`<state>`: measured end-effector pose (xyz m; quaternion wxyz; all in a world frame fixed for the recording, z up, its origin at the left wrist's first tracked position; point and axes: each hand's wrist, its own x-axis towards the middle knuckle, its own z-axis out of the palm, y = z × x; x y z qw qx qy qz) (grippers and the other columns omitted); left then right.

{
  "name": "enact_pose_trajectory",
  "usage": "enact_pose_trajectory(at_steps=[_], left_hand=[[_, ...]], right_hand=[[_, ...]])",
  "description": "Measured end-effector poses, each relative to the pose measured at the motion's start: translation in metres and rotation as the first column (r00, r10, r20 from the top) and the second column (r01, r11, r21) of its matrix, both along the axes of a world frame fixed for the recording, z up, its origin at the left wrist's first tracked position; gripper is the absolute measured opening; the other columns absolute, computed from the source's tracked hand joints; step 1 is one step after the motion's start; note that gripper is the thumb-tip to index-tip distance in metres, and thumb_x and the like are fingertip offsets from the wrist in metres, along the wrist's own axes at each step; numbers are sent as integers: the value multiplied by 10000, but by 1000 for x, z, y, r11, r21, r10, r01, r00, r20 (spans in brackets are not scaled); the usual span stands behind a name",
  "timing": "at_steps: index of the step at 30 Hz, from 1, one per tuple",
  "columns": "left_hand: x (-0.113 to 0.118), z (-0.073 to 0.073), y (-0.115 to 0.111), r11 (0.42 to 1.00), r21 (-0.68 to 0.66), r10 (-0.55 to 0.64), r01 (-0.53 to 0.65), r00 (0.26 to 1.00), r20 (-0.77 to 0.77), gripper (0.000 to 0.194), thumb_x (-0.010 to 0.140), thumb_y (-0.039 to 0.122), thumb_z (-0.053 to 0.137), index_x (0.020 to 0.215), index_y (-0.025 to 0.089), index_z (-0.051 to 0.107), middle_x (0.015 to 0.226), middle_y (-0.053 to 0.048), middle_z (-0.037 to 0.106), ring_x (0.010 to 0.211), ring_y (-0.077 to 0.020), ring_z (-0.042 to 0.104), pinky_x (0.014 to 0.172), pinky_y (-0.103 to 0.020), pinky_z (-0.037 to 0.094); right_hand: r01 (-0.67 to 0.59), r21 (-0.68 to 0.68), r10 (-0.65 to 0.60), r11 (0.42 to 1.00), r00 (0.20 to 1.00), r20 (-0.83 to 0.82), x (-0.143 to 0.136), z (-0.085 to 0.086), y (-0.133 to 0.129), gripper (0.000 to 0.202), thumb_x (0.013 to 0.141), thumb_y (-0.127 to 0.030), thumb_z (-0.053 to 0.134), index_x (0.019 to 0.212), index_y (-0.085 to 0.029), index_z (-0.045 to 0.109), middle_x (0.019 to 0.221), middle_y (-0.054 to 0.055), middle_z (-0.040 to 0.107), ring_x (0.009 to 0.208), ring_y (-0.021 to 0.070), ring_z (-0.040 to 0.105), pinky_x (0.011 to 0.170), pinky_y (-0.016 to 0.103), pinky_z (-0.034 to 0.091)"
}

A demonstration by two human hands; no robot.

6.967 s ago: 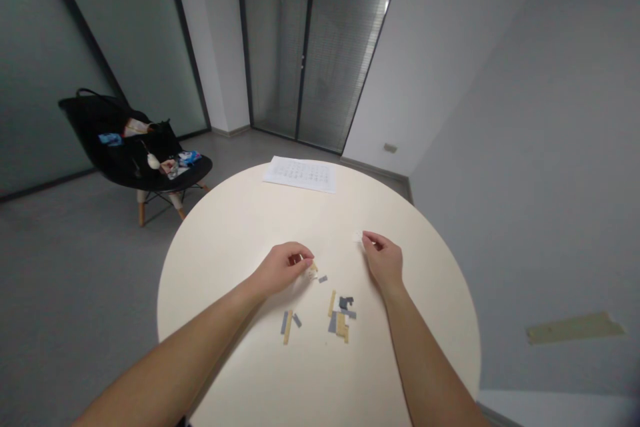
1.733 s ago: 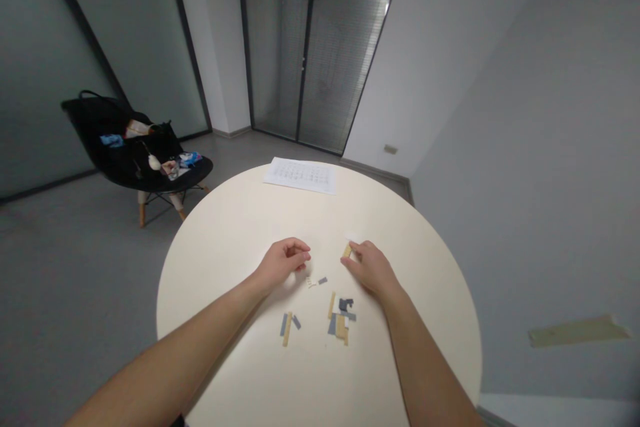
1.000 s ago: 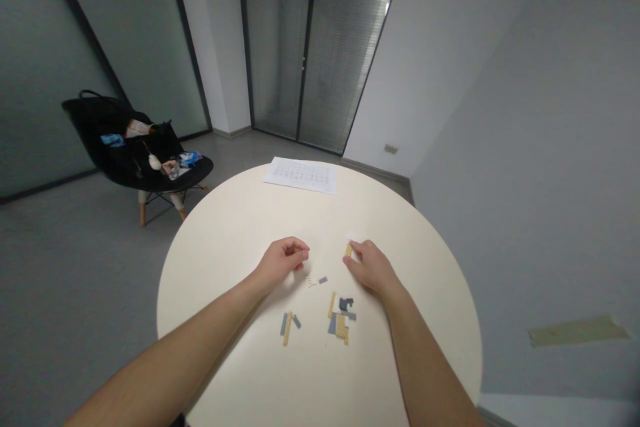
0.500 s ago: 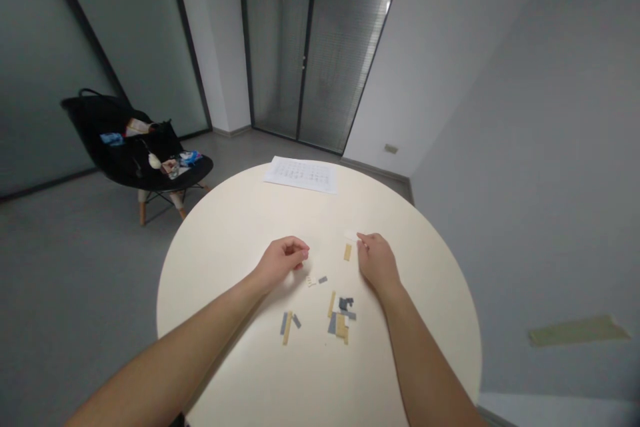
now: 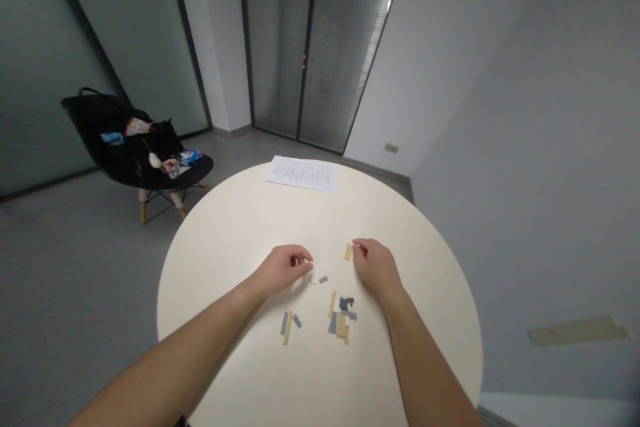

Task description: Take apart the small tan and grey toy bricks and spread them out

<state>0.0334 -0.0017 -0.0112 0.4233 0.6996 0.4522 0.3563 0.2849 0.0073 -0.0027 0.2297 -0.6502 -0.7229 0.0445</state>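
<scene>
My left hand (image 5: 287, 268) is over the middle of the table, its thumb and fingers apart with nothing seen between them. Just below its fingertips lie small white pieces (image 5: 311, 279) and a small grey piece (image 5: 323, 279). My right hand (image 5: 375, 263) has its fingers curled beside a tan plate (image 5: 348, 252); what its fingertips hold, if anything, is too small to make out. Nearer me lies a pile with a dark grey piece (image 5: 345, 305), a grey plate (image 5: 333, 323) and a tan block (image 5: 341, 326). Left of it, a long tan strip (image 5: 287, 328) lies between two grey pieces.
The round white table (image 5: 225, 220) bears a printed sheet (image 5: 301, 174) at its far edge. A black chair (image 5: 110, 163) with a bag and packets stands to the left. Glass doors and grey walls stand beyond.
My left hand has moved slightly right and nearer me, its finger gap wider. My right hand has shifted slightly left and nearer me, toward the tan plate.
</scene>
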Motion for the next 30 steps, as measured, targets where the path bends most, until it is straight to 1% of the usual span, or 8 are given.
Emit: enact_pose_trajectory(at_steps=[3,7,11,14,19,25,27,30], left_hand=[[2,3,-4,992,85,-82,94,987,-136,151,738,285,638,804,191,736,666,-14,628,599,-142,530,572,-243,381],[3,7,-6,973,154,-123,171,952,-280,118,735,264,647,768,202,742,726,-33,649,663,-160,560,623,-250,388],[3,9,-5,960,163,-149,228,908,-391,114,710,296,699,770,210,744,729,-35,643,695,-177,561,634,-257,369],[3,10,-4,958,151,-160,244,892,-423,86,699,284,707,735,213,739,729,-35,642,706,-181,561,640,-259,360],[3,8,-4,961,151,-163,232,915,-370,102,700,238,679,783,211,731,739,-24,647,679,-170,562,630,-252,365],[1,-1,-3,986,101,-103,131,963,-248,100,729,206,596,746,204,694,643,7,635,590,-148,543,560,-239,350],[1,-4,-1,993,67,-79,93,979,-186,102,745,241,598,764,197,689,660,2,654,609,-153,563,569,-242,366],[3,-7,1,999,6,-31,32,999,-41,159,758,234,591,884,187,675,747,-22,701,671,-164,608,635,-253,415]], right_hand=[[-81,-106,74,991,995,-73,-4,6,-7,291,875,-310,439,872,-201,709,810,39,700,714,164,585,674,267,402],[-228,-211,204,951,970,-132,-13,11,-12,275,851,-322,470,843,-199,716,734,23,693,636,147,565,616,253,376],[-253,-249,224,935,965,-137,-15,12,-15,264,839,-325,492,851,-202,725,690,18,676,599,137,545,573,244,355],[-248,-279,213,928,966,-150,-14,12,-16,249,825,-324,512,860,-205,728,630,4,644,556,128,517,540,237,335],[-291,-296,242,910,951,-189,-14,8,-17,245,784,-324,585,942,-207,732,608,-10,618,542,116,499,534,226,332],[-356,-304,292,883,926,-238,-20,2,-21,232,787,-296,592,955,-228,738,642,-12,638,547,107,508,545,216,356],[-369,-302,306,879,922,-238,-22,2,-22,234,786,-287,593,960,-228,739,649,-10,644,551,106,515,549,213,361],[-371,-308,307,876,922,-237,-24,3,-22,241,778,-272,598,965,-219,742,625,-12,633,537,107,515,535,211,354]])
